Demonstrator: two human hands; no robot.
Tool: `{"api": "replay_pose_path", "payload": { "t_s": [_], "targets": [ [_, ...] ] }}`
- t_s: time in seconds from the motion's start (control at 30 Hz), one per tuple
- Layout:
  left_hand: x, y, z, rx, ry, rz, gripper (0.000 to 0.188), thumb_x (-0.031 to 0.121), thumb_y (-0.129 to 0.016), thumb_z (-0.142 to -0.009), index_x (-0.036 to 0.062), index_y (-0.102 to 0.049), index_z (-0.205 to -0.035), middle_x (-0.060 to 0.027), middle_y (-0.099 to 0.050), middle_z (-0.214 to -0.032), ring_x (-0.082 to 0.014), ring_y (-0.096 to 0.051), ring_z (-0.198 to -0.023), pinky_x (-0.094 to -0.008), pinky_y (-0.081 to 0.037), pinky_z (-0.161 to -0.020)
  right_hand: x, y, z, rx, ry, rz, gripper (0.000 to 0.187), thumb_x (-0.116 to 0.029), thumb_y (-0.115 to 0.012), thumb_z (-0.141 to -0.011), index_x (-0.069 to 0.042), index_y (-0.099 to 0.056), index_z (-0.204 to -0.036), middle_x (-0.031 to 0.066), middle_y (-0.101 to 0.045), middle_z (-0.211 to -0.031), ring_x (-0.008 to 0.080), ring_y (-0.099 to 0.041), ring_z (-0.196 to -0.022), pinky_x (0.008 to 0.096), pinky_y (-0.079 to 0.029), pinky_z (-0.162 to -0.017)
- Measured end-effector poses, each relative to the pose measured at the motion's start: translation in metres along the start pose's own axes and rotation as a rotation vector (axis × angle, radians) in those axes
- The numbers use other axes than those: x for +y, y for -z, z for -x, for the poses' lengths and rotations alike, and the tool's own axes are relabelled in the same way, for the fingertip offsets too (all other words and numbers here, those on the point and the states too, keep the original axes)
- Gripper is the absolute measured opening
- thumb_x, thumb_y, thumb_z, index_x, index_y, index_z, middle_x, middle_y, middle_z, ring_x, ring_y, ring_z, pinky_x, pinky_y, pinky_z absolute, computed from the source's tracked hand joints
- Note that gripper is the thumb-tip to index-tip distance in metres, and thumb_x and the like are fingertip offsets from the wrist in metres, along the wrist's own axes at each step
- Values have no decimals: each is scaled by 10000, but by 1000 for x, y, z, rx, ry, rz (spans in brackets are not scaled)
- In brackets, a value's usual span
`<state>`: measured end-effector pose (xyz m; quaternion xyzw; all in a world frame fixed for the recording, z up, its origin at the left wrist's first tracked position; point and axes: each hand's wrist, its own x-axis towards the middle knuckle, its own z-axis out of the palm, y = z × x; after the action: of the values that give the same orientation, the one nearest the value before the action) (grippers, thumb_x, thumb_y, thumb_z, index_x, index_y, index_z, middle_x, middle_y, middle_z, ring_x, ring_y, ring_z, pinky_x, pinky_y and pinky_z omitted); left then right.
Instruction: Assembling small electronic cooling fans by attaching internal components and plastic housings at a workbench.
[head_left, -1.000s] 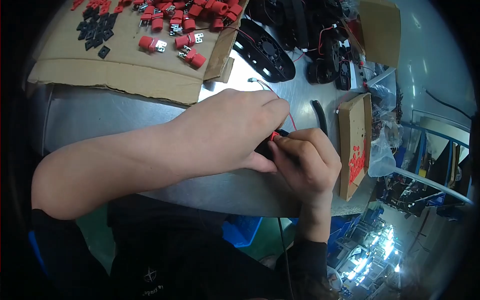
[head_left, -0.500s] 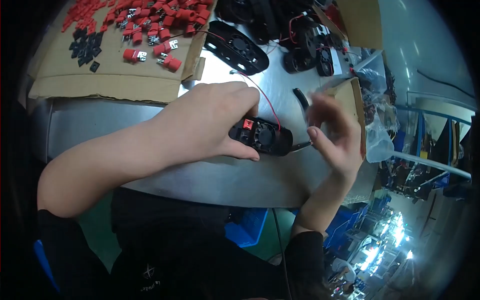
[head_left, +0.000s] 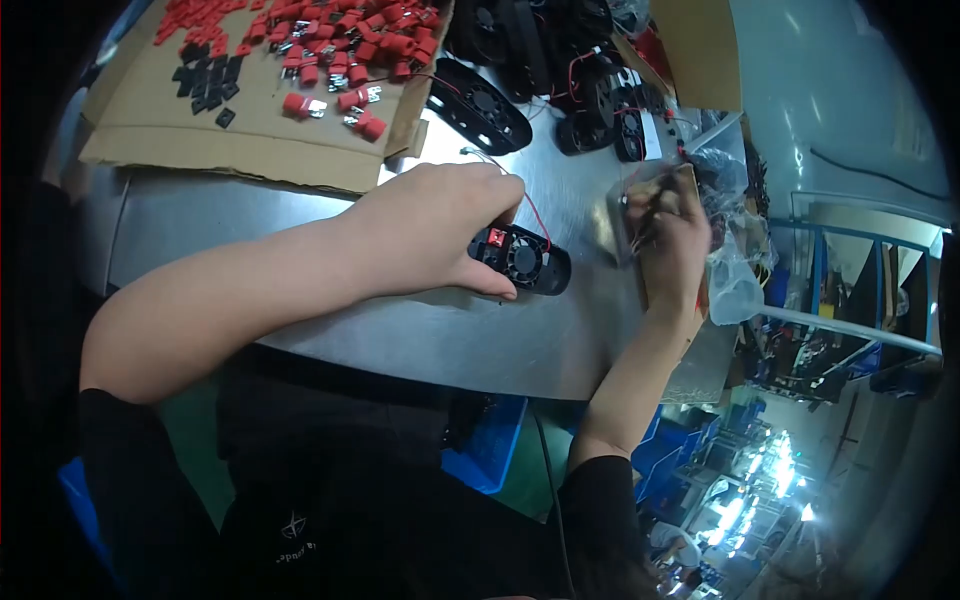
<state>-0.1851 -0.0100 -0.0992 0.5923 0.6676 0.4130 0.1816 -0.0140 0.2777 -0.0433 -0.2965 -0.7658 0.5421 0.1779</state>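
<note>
My left hand (head_left: pixel 440 225) is closed around the left end of a black oval plastic housing (head_left: pixel 560 277), thumb along its near side. A small round fan (head_left: pixel 525 258) sits in the housing, with a red square part (head_left: pixel 496 237) beside it. A thin red wire (head_left: pixel 537 212) loops up from the housing. Farther right, my right hand (head_left: pixel 672 235) is curled at the near wall of a small cardboard box. Something dark and slim shows between its fingers, but motion blurs it and I cannot tell its kind.
At the far left a cardboard tray (head_left: pixel 240 160) holds many red connectors (head_left: pixel 365 45) and small black square pieces (head_left: pixel 207 82). Another fan housing (head_left: pixel 480 105) lies behind my left hand, with more black housings (head_left: pixel 590 115) to its right. Clear plastic bags (head_left: pixel 735 280) hang at the right.
My right hand has moved up and right, away from the housing, to the box. The dark tool that lay near it no longer shows on the table. My left hand keeps its hold.
</note>
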Motion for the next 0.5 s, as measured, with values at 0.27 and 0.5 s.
{"api": "replay_pose_path", "payload": {
  "t_s": [0.27,0.5],
  "targets": [
    [0,-1,1,8,49,-78,581,477,-856,-774,45,-588,-1055,-149,-671,-970,-360,-686,-991,-469,-565,-820,-69,-140,63,-151,772,-665,670,-618,-463,-972,-66,-554,-1341,116,-537,-1035,197,-481,-766,309,-390,-606],
    [-2,-7,0,38,60,-4,538,406,-883,-748,32,-605,-1019,-140,-689,-933,-363,-702,-958,-469,-570,-806,-43,-157,60,-146,618,-655,663,-624,-552,-975,-93,-455,-1361,144,-531,-1018,207,-507,-790,346,-457,-704]
  ]
}}
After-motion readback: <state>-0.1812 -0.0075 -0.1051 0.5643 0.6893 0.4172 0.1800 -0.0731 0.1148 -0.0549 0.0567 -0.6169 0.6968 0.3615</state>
